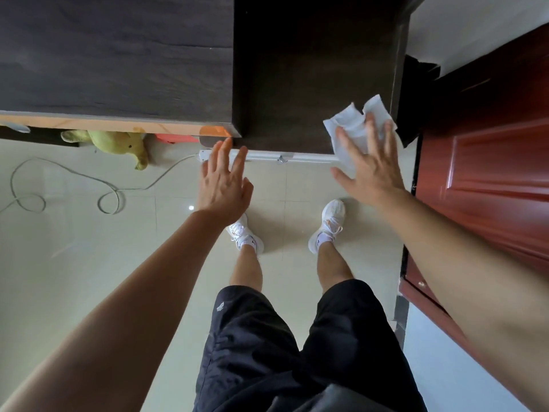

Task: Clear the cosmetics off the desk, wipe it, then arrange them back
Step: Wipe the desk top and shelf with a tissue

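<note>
The right hand (368, 171) lies flat on a white wipe (352, 126), its fingers (371, 135) straight and spread wide, pressing the wipe onto the dark counter (297, 69) at its near right corner. The wipe's lower part hangs over the counter's front edge. The left hand (222, 185) holds nothing: its fingers (221, 156) are straight and slightly apart, the tips at the counter's front edge, above a white power strip (267, 156) on the floor. Whether they touch the edge cannot be told. A yellow plush toy (116, 142) lies under the counter to the left.
</note>
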